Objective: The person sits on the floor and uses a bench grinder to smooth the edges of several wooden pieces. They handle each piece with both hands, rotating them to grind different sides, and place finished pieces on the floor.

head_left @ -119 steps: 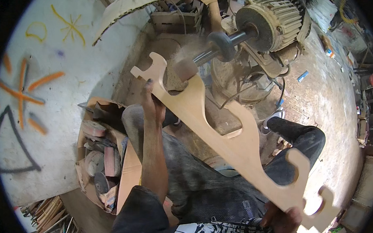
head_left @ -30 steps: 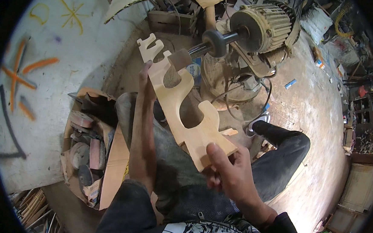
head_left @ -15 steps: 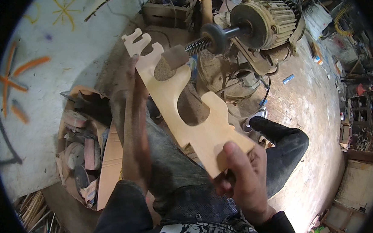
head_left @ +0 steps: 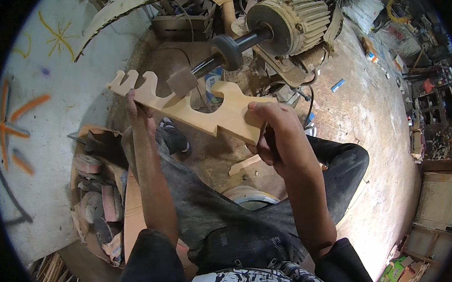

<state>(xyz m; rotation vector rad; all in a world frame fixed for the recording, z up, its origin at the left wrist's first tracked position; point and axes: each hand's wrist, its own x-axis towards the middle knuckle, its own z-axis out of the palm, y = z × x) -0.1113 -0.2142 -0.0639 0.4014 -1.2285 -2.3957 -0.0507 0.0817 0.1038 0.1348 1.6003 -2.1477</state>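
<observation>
1. Board (head_left: 189, 114), pale wood with hooked notches along its far edge, is held crosswise above the lap.
2. Hands are apart, both clamped on it: the left hand (head_left: 139, 110) grips the near edge toward the left end; the right hand (head_left: 281, 131) pinches the right end, thumb on top and fingers curled beneath.
3. A brown drum (head_left: 182, 82) sits at a middle notch; whether it touches the wood, I cannot tell.
4. Behind the drum, a shaft (head_left: 206, 66) runs far and right through a black hub (head_left: 227, 52) to a ribbed motor (head_left: 295, 24).
5. Near left, a carton (head_left: 135, 208) holds worn discs and a pink block (head_left: 109, 203), beside a pale wall (head_left: 56, 130) marked in orange and yellow.
6. Beyond the lap, a wood scrap (head_left: 244, 165) lies near a round tub (head_left: 251, 194).
7. Near right stands a green box (head_left: 393, 273).
</observation>
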